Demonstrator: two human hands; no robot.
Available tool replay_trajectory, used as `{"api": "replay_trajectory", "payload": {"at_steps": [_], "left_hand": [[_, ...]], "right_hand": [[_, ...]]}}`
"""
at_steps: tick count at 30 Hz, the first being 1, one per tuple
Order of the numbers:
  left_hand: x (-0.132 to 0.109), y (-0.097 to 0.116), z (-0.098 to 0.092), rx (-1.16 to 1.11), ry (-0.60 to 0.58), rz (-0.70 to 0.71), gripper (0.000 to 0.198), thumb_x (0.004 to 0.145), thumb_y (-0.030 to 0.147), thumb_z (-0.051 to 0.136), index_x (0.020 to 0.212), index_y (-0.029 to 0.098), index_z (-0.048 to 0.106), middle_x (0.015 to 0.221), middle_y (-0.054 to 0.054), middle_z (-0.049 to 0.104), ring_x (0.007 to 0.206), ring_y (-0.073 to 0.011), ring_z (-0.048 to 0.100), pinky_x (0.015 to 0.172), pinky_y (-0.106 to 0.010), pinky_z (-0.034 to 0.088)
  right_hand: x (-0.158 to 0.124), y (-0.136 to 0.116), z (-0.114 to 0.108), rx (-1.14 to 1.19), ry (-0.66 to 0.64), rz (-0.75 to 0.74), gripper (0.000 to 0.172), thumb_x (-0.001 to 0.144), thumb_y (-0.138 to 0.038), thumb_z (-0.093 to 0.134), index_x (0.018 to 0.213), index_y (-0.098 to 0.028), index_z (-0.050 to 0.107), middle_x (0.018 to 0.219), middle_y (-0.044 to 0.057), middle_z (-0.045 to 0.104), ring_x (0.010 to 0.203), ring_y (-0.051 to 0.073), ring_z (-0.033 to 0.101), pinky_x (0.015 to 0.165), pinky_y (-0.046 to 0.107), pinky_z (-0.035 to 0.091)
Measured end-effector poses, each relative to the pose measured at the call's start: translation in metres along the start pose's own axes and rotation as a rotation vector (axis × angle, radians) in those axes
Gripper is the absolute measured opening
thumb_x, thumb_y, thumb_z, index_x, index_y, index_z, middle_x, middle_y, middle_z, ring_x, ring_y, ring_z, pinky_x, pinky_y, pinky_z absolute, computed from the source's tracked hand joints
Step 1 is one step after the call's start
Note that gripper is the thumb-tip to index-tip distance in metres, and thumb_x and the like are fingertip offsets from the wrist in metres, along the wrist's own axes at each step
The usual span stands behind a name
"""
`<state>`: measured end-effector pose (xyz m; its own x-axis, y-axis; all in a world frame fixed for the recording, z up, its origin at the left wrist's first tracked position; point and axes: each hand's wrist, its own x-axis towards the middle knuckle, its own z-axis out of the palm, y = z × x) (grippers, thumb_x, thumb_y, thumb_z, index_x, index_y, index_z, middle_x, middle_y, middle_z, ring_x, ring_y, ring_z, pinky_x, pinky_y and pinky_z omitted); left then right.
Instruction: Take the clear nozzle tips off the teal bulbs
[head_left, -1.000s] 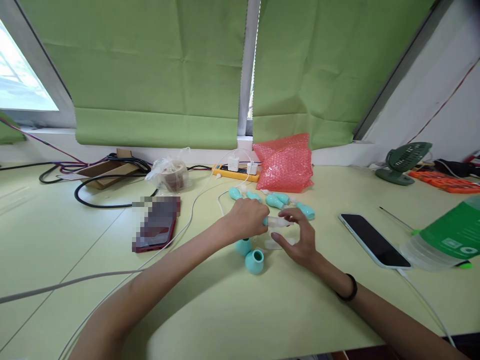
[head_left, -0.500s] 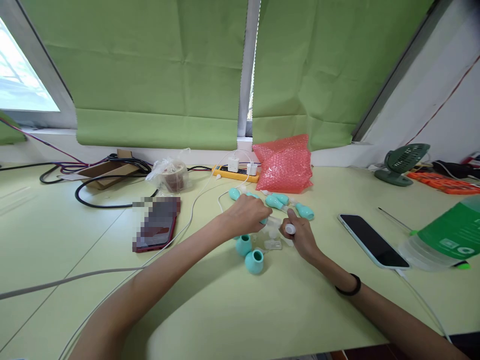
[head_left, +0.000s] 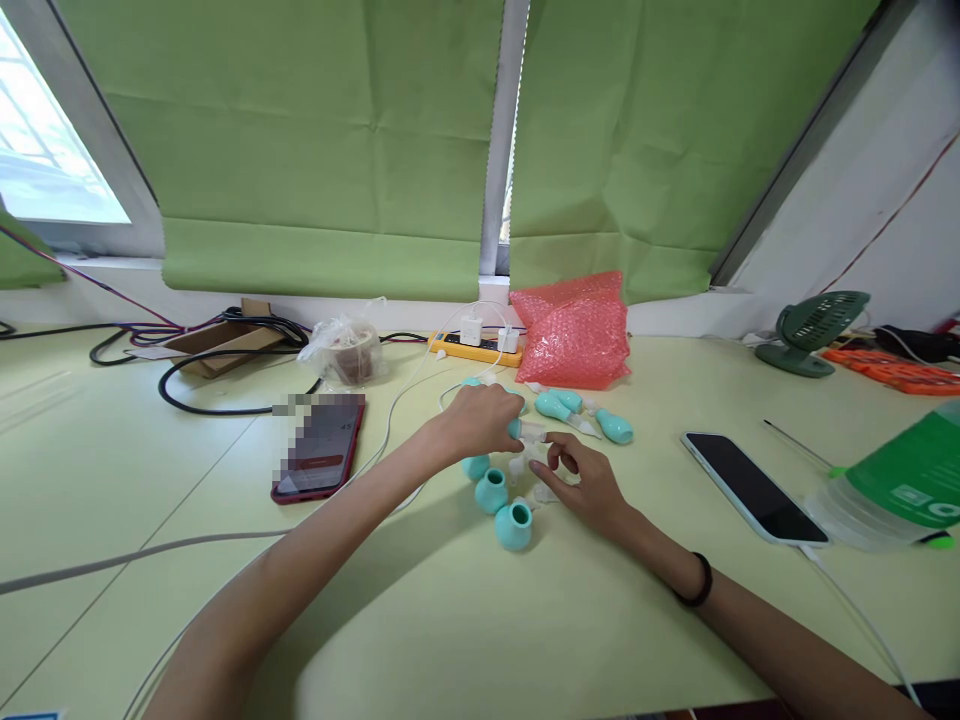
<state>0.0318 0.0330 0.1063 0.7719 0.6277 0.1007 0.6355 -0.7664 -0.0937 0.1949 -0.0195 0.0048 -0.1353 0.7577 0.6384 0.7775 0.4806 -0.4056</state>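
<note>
My left hand point(head_left: 484, 420) is closed around a teal rubber bulb point(head_left: 514, 428), mostly hidden by the fingers. A clear plastic tube point(head_left: 533, 432) sticks out from it to the right. My right hand point(head_left: 589, 480) has its fingers apart; its index fingertip is at the tube's end, and I cannot tell if it touches. Below my hands stand teal bulbs with open mouths, the nearest bulb point(head_left: 514, 526) beside another bulb point(head_left: 492, 491). Small clear plastic pieces point(head_left: 545, 493) lie by my right thumb. Beyond my hands, a teal bulb with a clear tip point(head_left: 553, 405) lies near another bulb point(head_left: 615, 427).
A pink bubble-wrap bag point(head_left: 574, 335) stands behind, beside a yellow power strip point(head_left: 474, 350). Phones lie left point(head_left: 322, 450) and right point(head_left: 754, 490). A green-labelled bottle point(head_left: 892, 480) and a small fan point(head_left: 814, 330) are at the right. White cables point(head_left: 225, 537) cross the left side.
My right hand has let go of a white-ended piece, and its fingers have spread. The left hand still holds the bulb with its clear tube. The view has shifted slightly.
</note>
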Motion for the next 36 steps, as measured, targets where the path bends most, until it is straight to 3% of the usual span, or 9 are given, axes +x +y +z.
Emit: {"api": "replay_trajectory", "payload": {"at_steps": [3, 5, 8, 12, 23, 29, 36], "left_hand": [[0.002, 0.006, 0.003, -0.023, 0.009, 0.018, 0.025, 0.064, 0.040, 0.058, 0.073, 0.017, 0.056, 0.071, -0.005, 0.061, 0.072, -0.0229, 0.057, 0.050, -0.024, 0.036], [0.001, 0.012, 0.004, -0.062, 0.001, 0.068, 0.023, 0.064, 0.040, 0.058, 0.070, 0.018, 0.056, 0.070, -0.004, 0.061, 0.070, -0.0212, 0.057, 0.048, -0.023, 0.035], [0.000, 0.022, 0.009, -0.121, -0.009, 0.164, 0.016, 0.067, 0.034, 0.055, 0.069, 0.018, 0.057, 0.069, -0.003, 0.061, 0.066, -0.0194, 0.057, 0.047, -0.023, 0.034], [0.002, 0.034, 0.019, -0.056, 0.022, 0.178, 0.010, 0.067, 0.016, 0.049, 0.074, 0.015, 0.056, 0.070, -0.007, 0.062, 0.065, -0.0216, 0.058, 0.045, -0.025, 0.034], [0.005, 0.029, 0.026, 0.022, 0.060, 0.348, 0.010, 0.073, 0.012, 0.043, 0.079, 0.012, 0.050, 0.075, -0.009, 0.062, 0.069, -0.0214, 0.058, 0.054, -0.027, 0.039], [0.008, 0.027, 0.029, 0.034, 0.105, 0.389, 0.014, 0.078, 0.009, 0.035, 0.081, 0.012, 0.049, 0.077, -0.010, 0.060, 0.071, -0.0197, 0.056, 0.060, -0.028, 0.040], [0.009, 0.027, 0.030, -0.015, 0.094, 0.411, 0.009, 0.077, 0.013, 0.041, 0.083, 0.012, 0.048, 0.079, -0.008, 0.060, 0.074, -0.0200, 0.056, 0.062, -0.029, 0.041]], "right_hand": [[-0.001, -0.003, -0.005, 0.149, 0.047, 0.021, 0.033, 0.073, -0.032, 0.054, 0.100, -0.017, 0.041, 0.062, -0.002, 0.047, 0.049, 0.009, 0.037, 0.049, 0.022, 0.035], [-0.002, -0.005, -0.008, 0.222, 0.042, 0.041, 0.029, 0.073, -0.032, 0.053, 0.096, -0.017, 0.043, 0.063, -0.002, 0.046, 0.050, 0.009, 0.036, 0.048, 0.021, 0.035], [-0.002, -0.005, -0.009, 0.248, 0.020, -0.002, 0.015, 0.076, -0.032, 0.049, 0.072, -0.017, 0.047, 0.056, -0.002, 0.043, 0.049, 0.008, 0.035, 0.046, 0.021, 0.030], [-0.002, -0.006, -0.008, 0.324, 0.020, 0.028, 0.034, 0.081, -0.033, 0.038, 0.051, -0.017, 0.032, 0.046, -0.005, 0.027, 0.043, 0.007, 0.026, 0.043, 0.022, 0.022], [0.002, -0.004, -0.007, 0.688, -0.083, 0.397, 0.043, 0.078, -0.046, 0.037, 0.048, -0.018, 0.027, 0.047, -0.004, 0.023, 0.043, 0.006, 0.020, 0.039, 0.021, 0.016], [-0.001, -0.011, -0.004, 0.809, -0.020, 0.461, 0.043, 0.079, -0.047, 0.037, 0.049, -0.018, 0.026, 0.048, -0.005, 0.021, 0.044, 0.006, 0.019, 0.041, 0.022, 0.015], [-0.002, -0.009, -0.001, 0.920, -0.010, 0.479, 0.045, 0.078, -0.049, 0.038, 0.047, -0.019, 0.025, 0.044, -0.006, 0.019, 0.040, 0.005, 0.017, 0.039, 0.022, 0.014]]}}
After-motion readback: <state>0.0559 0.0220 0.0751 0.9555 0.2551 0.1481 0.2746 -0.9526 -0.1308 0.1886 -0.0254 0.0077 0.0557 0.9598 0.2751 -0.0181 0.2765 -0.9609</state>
